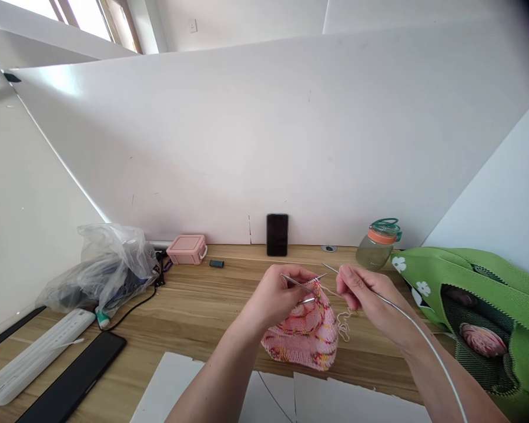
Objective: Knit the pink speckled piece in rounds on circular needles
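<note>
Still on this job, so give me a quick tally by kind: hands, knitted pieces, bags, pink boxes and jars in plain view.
Hands: 2 (left hand, right hand)
Knitted piece: 1
Bags: 2 (green bag, clear plastic bag)
Pink box: 1
Jar: 1
Total: 7

The wooden table [185, 320] carries a pink box [186, 249], power strip [39, 355], jar [372, 252].

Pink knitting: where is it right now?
In the head view, the pink knitting is just right of centre, low in the picture, held at the left hand over the wooden desk, with the right hand to its right.
</note>
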`<state>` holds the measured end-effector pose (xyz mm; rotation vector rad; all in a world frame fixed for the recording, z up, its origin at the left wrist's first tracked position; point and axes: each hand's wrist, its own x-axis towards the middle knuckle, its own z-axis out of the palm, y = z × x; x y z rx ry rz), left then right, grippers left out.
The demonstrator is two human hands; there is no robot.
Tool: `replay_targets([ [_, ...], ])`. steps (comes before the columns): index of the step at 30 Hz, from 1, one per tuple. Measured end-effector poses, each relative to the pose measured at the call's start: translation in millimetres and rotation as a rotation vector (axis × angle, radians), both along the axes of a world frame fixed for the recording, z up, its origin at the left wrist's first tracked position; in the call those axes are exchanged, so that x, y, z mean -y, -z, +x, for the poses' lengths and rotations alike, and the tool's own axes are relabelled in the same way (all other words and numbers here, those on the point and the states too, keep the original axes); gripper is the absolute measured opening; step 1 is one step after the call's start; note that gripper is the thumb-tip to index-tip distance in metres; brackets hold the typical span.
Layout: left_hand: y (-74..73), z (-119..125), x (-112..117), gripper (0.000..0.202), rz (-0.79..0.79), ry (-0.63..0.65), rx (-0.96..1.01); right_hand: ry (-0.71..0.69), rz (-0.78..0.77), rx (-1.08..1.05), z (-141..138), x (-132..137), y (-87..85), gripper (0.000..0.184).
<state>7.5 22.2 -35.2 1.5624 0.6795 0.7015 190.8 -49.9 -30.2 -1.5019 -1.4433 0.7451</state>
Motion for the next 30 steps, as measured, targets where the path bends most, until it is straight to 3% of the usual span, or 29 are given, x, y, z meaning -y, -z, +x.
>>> replay_targets([
  [13,2.2,3.3,2.1,0.031,0.011,0.152,-0.004,-0.044,-0.014,0.317,-6.7,-1.2,1.8,0.052],
  [18,1.6,3.0,3.7,0.029,-0.051,0.186,0.049,-0.032,0.014,0.311,-5.2,-1.5,5.4,0.049],
  [30,0.1,-1.4,3.6,0.029,-0.003,0.181,0.045,-0.013,0.054,0.111,-3.9,2.4,2.5,0.048],
])
